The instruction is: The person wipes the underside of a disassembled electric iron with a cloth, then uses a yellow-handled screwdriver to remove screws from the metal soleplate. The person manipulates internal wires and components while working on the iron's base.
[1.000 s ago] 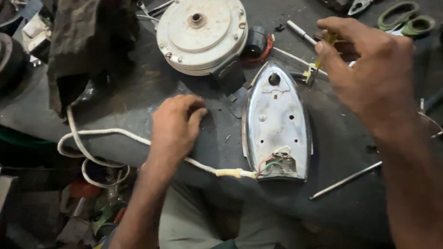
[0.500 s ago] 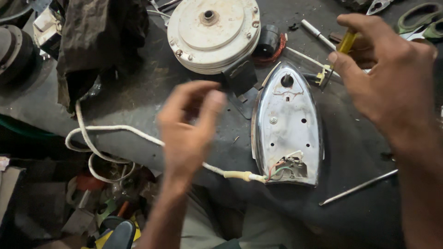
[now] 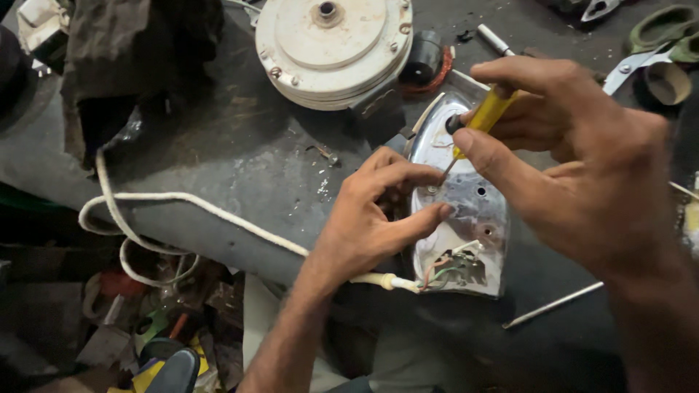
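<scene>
- A head-worn camera looks down on a dark, cluttered bench (image 3: 240,160) where a person works with both bare hands.
- In the middle lies a shiny metal iron base (image 3: 466,211), pointed end away from the person, with coloured wires exposed at its near end.
- The right hand (image 3: 582,167) is closed around a yellow-handled screwdriver (image 3: 489,110), whose thin tip angles down onto the upper part of the iron base.
- The left hand (image 3: 371,218) holds nothing; its fingers are curled and rest on the left edge of the iron base (fingertips just beside the screwdriver tip).
- A white cord (image 3: 182,200) runs from the near end of the iron base, across the bench and off its left edge in loops.
- Beyond the iron base sits a round white motor housing (image 3: 331,47).
- A thin metal rod (image 3: 553,304) lies to the right, near the person.
</scene>
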